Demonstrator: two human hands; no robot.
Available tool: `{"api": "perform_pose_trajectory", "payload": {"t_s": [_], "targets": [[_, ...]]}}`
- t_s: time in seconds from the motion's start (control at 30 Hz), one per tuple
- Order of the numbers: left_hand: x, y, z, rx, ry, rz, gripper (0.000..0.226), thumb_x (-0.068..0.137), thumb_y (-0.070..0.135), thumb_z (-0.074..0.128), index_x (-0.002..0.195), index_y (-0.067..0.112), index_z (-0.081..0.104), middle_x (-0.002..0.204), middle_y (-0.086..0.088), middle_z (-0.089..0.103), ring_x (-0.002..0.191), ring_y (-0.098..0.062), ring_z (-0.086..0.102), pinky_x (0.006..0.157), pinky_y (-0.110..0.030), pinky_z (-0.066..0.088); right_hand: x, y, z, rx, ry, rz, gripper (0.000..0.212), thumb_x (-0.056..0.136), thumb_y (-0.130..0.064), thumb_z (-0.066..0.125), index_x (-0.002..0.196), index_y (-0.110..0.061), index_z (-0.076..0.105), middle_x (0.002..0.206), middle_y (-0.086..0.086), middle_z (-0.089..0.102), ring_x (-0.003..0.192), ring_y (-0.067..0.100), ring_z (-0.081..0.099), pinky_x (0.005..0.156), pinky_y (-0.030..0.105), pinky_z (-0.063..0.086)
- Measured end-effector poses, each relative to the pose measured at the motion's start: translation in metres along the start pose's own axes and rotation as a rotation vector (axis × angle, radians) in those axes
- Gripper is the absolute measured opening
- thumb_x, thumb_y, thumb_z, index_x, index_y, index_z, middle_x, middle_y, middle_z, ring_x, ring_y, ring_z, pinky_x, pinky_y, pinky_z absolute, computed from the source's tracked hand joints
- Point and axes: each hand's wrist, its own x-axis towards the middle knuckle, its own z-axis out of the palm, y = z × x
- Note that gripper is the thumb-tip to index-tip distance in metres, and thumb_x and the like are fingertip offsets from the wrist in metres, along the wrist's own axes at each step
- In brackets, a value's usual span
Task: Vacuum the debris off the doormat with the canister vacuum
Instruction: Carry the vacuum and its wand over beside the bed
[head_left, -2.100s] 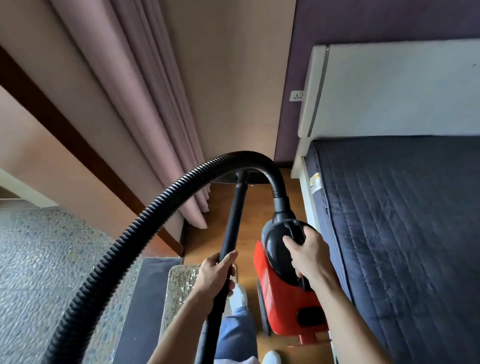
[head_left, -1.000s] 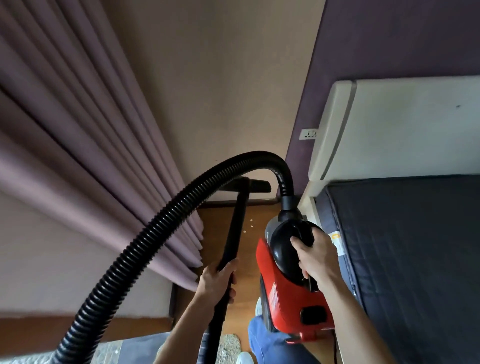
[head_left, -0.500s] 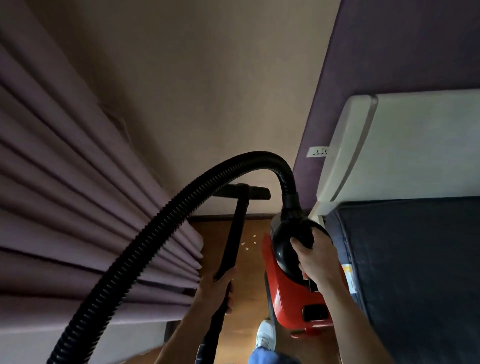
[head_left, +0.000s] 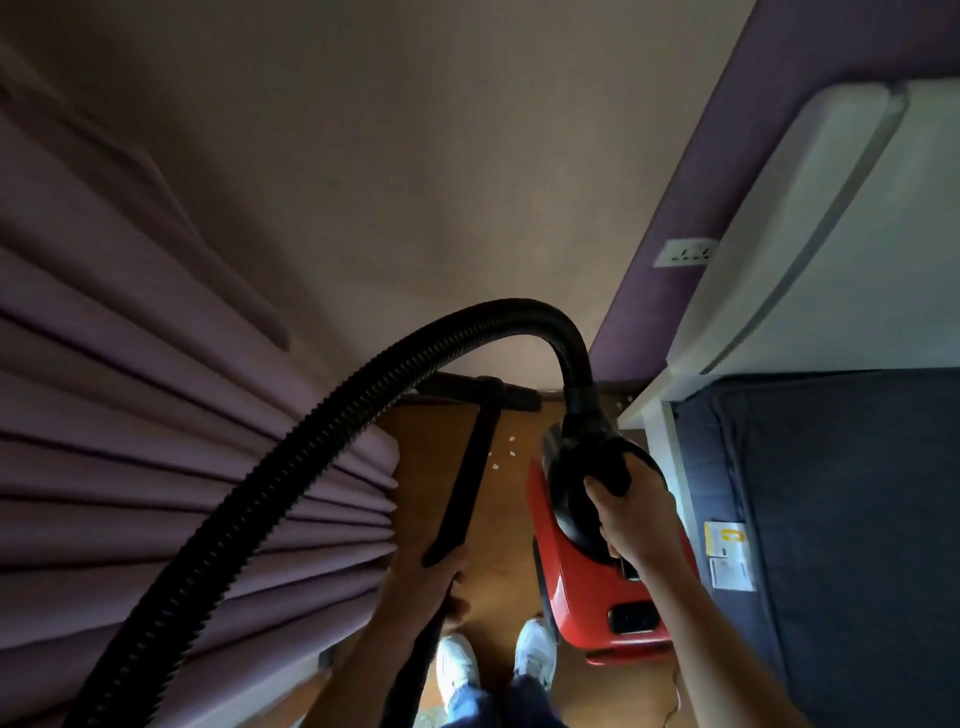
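Since the earlier frame, both shoes (head_left: 535, 654) have been brought into view. No writing is legible on the mattress label (head_left: 728, 555). The wand (head_left: 467, 483) is gripped by the left hand (head_left: 431, 577); the red canister vacuum (head_left: 592, 566) is carried by its handle in the clenched right hand (head_left: 636, 519). The doormat cannot be seen.

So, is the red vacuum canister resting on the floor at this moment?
No, the right hand holds the red canister by its black top handle, with its base lifted clear of the wooden floor.
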Motion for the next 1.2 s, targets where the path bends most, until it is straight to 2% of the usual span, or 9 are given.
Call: {"api": "perform_pose_trajectory", "payload": {"t_s": [0.1, 0.2, 0.33, 0.53, 0.67, 0.8, 0.93, 1.07, 1.2], "targets": [[0.043, -0.018, -0.003, 0.097, 0.006, 0.032, 0.015, 0.091, 0.012, 0.073, 0.085, 0.004, 0.062, 0.061, -0.004, 0.064, 0.036, -0.017, 0.056, 0.037, -0.023, 0.043, 0.025, 0.030, 0.028, 0.019, -0.018, 0.049, 0.008, 0.096, -0.018, 0.067, 0.097, -0.019, 0.059, 0.060, -0.006, 0.055, 0.049, 0.013, 0.051, 0.053, 0.023, 0.040], [0.093, -0.040, -0.001, 0.189, 0.014, 0.088, 0.013, 0.091, 0.009, 0.072, 0.087, 0.007, 0.060, 0.064, -0.006, 0.066, 0.034, -0.015, 0.056, 0.035, -0.022, 0.042, 0.053, 0.066, 0.059, 0.027, -0.035, 0.054, 0.012, 0.095, -0.018, 0.068, 0.091, -0.023, 0.058, 0.060, -0.005, 0.055, 0.048, 0.014, 0.051, 0.051, 0.025, 0.040], [0.167, -0.072, 0.007, 0.246, -0.023, 0.133, 0.014, 0.092, 0.007, 0.071, 0.087, 0.011, 0.058, 0.070, -0.013, 0.069, 0.037, -0.018, 0.058, 0.037, -0.023, 0.044, 0.093, 0.119, 0.102, 0.029, -0.054, 0.067, 0.006, 0.098, -0.017, 0.066, 0.099, -0.017, 0.060, 0.057, 0.002, 0.060, 0.039, 0.019, 0.053, 0.042, 0.029, 0.043], [0.278, -0.110, 0.017, 0.265, -0.064, 0.121, 0.020, 0.093, 0.015, 0.072, 0.092, -0.001, 0.061, 0.074, -0.016, 0.064, 0.048, -0.025, 0.064, 0.045, -0.029, 0.051, 0.158, 0.194, 0.166, 0.050, -0.072, 0.048, 0.006, 0.099, -0.020, 0.064, 0.103, -0.016, 0.062, 0.063, 0.010, 0.066, 0.042, 0.025, 0.057, 0.043, 0.032, 0.046], [0.341, -0.127, 0.022, 0.289, -0.096, 0.156, 0.021, 0.095, 0.017, 0.071, 0.091, -0.003, 0.063, 0.077, -0.016, 0.063, 0.051, -0.025, 0.064, 0.049, -0.031, 0.054, 0.202, 0.238, 0.205, 0.036, -0.059, 0.026, 0.006, 0.100, -0.020, 0.064, 0.103, -0.015, 0.062, 0.060, 0.008, 0.064, 0.040, 0.024, 0.056, 0.043, 0.033, 0.048], [0.383, -0.138, 0.023, 0.330, -0.080, 0.202, 0.018, 0.096, 0.020, 0.069, 0.100, 0.003, 0.067, 0.084, -0.014, 0.069, 0.056, -0.022, 0.065, 0.051, -0.030, 0.055, 0.238, 0.270, 0.240, 0.031, -0.048, -0.013, 0.008, 0.099, -0.020, 0.065, 0.099, -0.013, 0.061, 0.061, 0.010, 0.063, 0.042, 0.028, 0.057, 0.046, 0.038, 0.053], [0.414, -0.146, 0.026, 0.335, -0.085, 0.238, 0.018, 0.096, 0.020, 0.069, 0.104, 0.004, 0.065, 0.083, -0.015, 0.069, 0.056, -0.023, 0.064, 0.050, -0.031, 0.051, 0.267, 0.297, 0.264, 0.040, -0.011, -0.042, 0.011, 0.097, -0.022, 0.068, 0.098, -0.013, 0.063, 0.072, 0.010, 0.065, 0.053, 0.026, 0.060, 0.057, 0.046, 0.059], [0.433, -0.153, 0.025, 0.362, -0.106, 0.278, 0.025, 0.094, 0.021, 0.072, 0.107, 0.004, 0.059, 0.078, -0.013, 0.068, 0.056, -0.025, 0.061, 0.049, -0.032, 0.048, 0.281, 0.315, 0.279, 0.071, 0.000, -0.050, 0.009, 0.099, -0.020, 0.067, 0.095, -0.014, 0.062, 0.067, 0.009, 0.064, 0.044, 0.024, 0.057, 0.046, 0.036, 0.051], [0.439, -0.158, 0.023, 0.387, -0.117, 0.292, 0.026, 0.092, 0.024, 0.074, 0.106, 0.005, 0.060, 0.084, -0.014, 0.070, 0.057, -0.024, 0.064, 0.055, -0.034, 0.053, 0.286, 0.324, 0.293, 0.041, 0.006, -0.058, 0.011, 0.098, -0.021, 0.069, 0.091, -0.018, 0.061, 0.071, 0.008, 0.066, 0.048, 0.020, 0.058, 0.053, 0.038, 0.055]]}}
